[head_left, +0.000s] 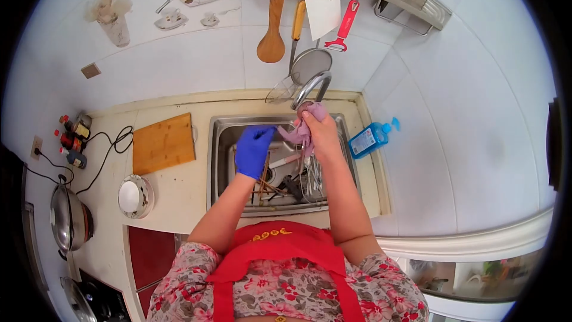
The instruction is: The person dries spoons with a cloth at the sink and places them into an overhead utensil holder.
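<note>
Over the left part of the steel sink is my left hand, in a blue glove, its fingers curled together; what they may hold is too small to make out. My bare right hand grips a purple cloth just below the curved faucet. The cloth hangs down between my hands. In the sink under them lie chopsticks, a wire whisk and other utensils, partly hidden by my hands.
A cutting board and stacked bowls stand left of the sink. To its right is a blue soap bottle. A wooden spatula, a strainer and a red peeler hang on the wall behind.
</note>
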Demonstrator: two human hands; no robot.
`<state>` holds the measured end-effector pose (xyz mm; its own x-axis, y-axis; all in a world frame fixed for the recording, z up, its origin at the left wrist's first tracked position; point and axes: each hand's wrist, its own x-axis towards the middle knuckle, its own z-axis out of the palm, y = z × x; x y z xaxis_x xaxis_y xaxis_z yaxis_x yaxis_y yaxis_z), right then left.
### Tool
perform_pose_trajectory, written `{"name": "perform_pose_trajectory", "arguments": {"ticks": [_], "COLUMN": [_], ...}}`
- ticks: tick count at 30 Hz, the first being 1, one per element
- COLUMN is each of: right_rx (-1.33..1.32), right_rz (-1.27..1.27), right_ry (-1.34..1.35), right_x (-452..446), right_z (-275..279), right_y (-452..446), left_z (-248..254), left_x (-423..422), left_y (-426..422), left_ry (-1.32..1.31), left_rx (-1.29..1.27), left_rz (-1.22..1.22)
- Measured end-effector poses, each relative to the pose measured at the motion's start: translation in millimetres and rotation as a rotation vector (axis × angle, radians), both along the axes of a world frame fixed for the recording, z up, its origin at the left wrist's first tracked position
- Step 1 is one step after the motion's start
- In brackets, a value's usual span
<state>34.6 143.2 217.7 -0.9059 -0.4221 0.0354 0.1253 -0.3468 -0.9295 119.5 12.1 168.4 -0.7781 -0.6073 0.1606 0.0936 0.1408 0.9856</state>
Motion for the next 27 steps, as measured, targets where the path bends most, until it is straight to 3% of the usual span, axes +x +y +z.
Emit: {"name": "perform_pose_trajectory", "arguments": {"ticks": [2,7,9,13,17,27], "right_rx": [0.166,0.245,0.249,0.246,0.261,0.316], "right_rz": [0.118,0.191,0.201,0.242,0.271,0.288], "right_ry": [0.032,0.196,0.252,0.209,0.113,0.177], "right_x": [0,0,1,8,17,29], "right_z": [-1,-24,-27,-28,-29,-60], "right_y": [3,-4,-4,-2,9,36], "left_z": [10,32,36,43,37,34], "left_x": [-6,-13,-13,-15,-25,-34], "left_y": [-7,1,5,15,11,-29], "left_ry": [0.158,0.185,0.109,0.026,0.101,0.126], "left_rx": [-0.131,-0.332,-0.534,-0.443,-0.498,-0.516], "left_rz": [0.008,0.020,0.029,0.070,0.228,0.387]}}
